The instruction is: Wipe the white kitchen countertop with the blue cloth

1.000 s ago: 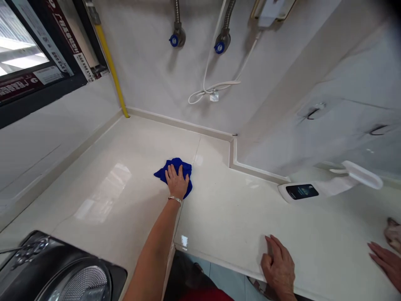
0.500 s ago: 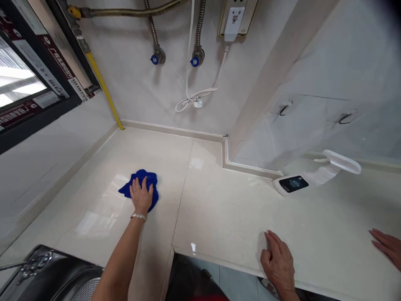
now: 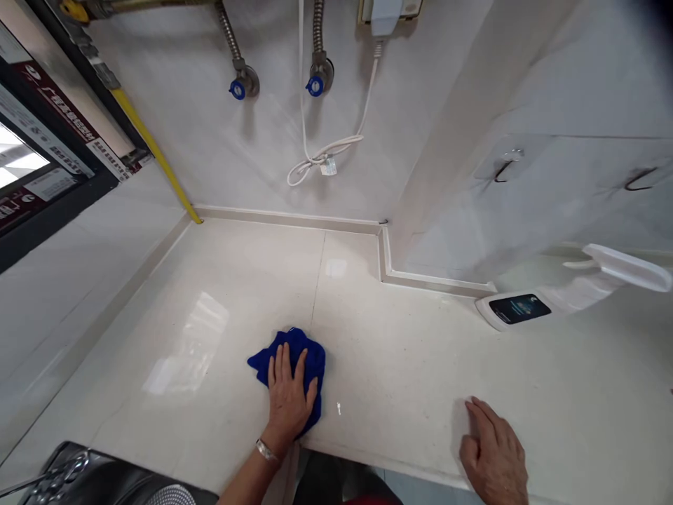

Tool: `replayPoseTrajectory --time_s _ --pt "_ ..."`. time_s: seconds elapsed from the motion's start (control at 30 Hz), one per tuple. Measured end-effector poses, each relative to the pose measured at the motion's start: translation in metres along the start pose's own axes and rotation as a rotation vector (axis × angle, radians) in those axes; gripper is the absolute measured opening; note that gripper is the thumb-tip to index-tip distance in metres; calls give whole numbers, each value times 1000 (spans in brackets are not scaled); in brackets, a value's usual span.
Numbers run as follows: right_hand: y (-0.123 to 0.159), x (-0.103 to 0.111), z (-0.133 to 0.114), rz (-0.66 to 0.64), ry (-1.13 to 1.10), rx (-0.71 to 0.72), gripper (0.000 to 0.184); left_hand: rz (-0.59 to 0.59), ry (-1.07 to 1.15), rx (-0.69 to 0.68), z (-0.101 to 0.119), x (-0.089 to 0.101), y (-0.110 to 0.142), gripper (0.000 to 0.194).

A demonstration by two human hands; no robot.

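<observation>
My left hand [image 3: 288, 397] lies flat on a crumpled blue cloth [image 3: 294, 354], fingers stretched out, pressing it onto the cream countertop [image 3: 399, 358] near its front edge. A bracelet circles that wrist. My right hand [image 3: 491, 449] rests on the counter at the front right, fingers loosely bent and apart, holding nothing. The cloth is partly hidden under my left palm.
A white device with a dark screen [image 3: 518, 308] lies by the right wall. A yellow pipe [image 3: 155, 151] runs down into the back left corner. Two blue-handled valves [image 3: 238, 88] and a looped white cable [image 3: 318, 158] hang on the back wall. A dark appliance [image 3: 94, 480] sits at bottom left.
My left hand has dragged the blue cloth from the left middle of the counter toward the front edge and to the right. My right hand has stayed in place. Another person's hand at far right is gone from view.
</observation>
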State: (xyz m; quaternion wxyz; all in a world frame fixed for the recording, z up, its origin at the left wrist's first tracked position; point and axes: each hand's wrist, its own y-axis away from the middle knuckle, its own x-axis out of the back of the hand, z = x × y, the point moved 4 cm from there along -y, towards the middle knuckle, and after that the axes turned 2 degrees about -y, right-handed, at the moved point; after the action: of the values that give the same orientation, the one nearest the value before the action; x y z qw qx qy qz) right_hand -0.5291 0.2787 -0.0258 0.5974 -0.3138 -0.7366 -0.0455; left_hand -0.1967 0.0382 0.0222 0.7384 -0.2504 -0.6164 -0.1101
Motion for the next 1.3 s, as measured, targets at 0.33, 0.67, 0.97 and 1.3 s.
replayPoseTrajectory --time_s 0.33,0.67,0.97,1.3 --pt "0 -1 11 -2 -8 8 56 -68 299 -168 89 -41 -123 59" --pt "-3 -3 19 14 -38 93 54 -55 426 -243 96 -69 -173 52" --pt "-2 -9 28 39 -14 137 52 92 284 106 -86 -41 -192 52" --pt "-2 -8 9 125 -76 107 54 106 17 682 -243 19 -89 66"
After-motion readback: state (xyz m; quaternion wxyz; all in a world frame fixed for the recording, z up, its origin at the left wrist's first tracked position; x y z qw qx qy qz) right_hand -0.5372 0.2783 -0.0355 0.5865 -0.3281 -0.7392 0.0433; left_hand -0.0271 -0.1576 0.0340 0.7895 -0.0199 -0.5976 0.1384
